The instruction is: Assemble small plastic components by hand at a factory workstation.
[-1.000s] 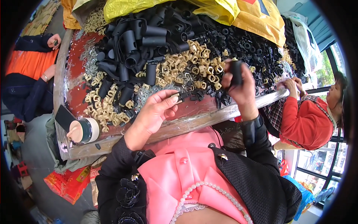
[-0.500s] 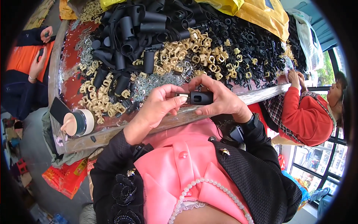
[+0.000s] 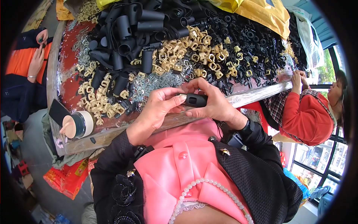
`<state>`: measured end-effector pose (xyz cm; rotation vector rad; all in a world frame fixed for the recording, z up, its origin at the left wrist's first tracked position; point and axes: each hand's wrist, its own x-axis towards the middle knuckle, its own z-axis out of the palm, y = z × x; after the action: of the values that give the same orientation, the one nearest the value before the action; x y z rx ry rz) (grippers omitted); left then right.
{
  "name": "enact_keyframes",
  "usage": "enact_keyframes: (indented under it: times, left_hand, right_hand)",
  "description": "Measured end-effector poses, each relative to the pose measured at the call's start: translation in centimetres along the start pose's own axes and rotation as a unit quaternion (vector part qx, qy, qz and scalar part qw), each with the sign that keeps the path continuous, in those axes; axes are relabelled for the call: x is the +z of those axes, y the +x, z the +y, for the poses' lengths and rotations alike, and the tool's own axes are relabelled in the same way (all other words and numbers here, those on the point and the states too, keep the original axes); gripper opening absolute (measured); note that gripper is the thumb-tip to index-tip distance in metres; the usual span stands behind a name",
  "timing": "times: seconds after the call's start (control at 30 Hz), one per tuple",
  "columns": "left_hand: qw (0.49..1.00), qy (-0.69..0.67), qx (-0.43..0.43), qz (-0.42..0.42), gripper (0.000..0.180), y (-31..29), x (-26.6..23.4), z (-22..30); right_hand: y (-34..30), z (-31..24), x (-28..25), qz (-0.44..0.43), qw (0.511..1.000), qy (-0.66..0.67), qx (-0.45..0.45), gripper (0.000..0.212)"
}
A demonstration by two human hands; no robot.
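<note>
Between my two hands, over the table's near edge, is a short black plastic tube [image 3: 196, 100] with a rectangular slot in its side. My right hand [image 3: 216, 102] wraps its right end with thumb and fingers. At the tube's left end my left hand [image 3: 158, 106] is closed, thumb and fingers pinched against it; whatever small part sits under the thumb is mostly hidden. Just beyond my hands lie small silver metal pieces [image 3: 153, 85] and a heap of beige plastic clips [image 3: 175, 52]. Larger black tubes [image 3: 125, 27] are piled farther back on the left.
A wooden rim [image 3: 257, 93] edges the red tabletop. At its left corner are a lidded jar [image 3: 80, 125] and a dark phone [image 3: 58, 112]. Small black parts [image 3: 250, 48] spread right. A person in red [image 3: 307, 115] works at right; another person's hands [image 3: 36, 61] are at left.
My hands have drawn closer together, the right one moving slightly left with the tube. The pale piece showing at the tube's left end is now mostly covered by my left fingers.
</note>
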<state>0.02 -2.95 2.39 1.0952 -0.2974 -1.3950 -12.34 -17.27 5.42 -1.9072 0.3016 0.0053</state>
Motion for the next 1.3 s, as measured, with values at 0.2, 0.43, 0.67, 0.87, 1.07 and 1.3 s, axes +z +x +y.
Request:
enact_keyframes:
  times: [0.2, 0.43, 0.67, 0.87, 1.07, 1.3]
  left_hand:
    - [1.000, 0.025, -0.010, -0.010, 0.030, 0.0, 0.2, 0.8]
    - [1.000, 0.020, 0.009, -0.013, 0.033, 0.1, 1.1, 1.5]
    - [1.000, 0.025, 0.004, -0.014, 0.035, 0.5, 0.8, 1.3]
    - [1.000, 0.003, -0.009, -0.002, 0.031, 0.3, 0.7, 1.7]
    - [1.000, -0.010, -0.013, 0.005, 0.032, 0.5, 1.3, 1.8]
    - [0.985, -0.151, -0.043, -0.068, 0.043, 0.7, 1.9, 1.1]
  right_hand:
    - [0.1, 0.6, 0.7, 0.047, 0.997, -0.018, -0.059, 0.059]
    - [0.0, 0.1, 1.1, 0.071, 0.997, 0.018, 0.001, 0.056]
    - [0.0, -0.1, 1.0, 0.068, 0.997, 0.016, -0.013, 0.058]
    - [0.7, -0.1, 0.2, -0.002, 0.967, -0.050, -0.251, 0.074]
    - [1.2, 0.2, 0.1, -0.035, 0.964, -0.006, -0.263, 0.078]
    - [1.3, 0.3, 0.4, 0.070, 0.960, -0.056, -0.264, 0.065]
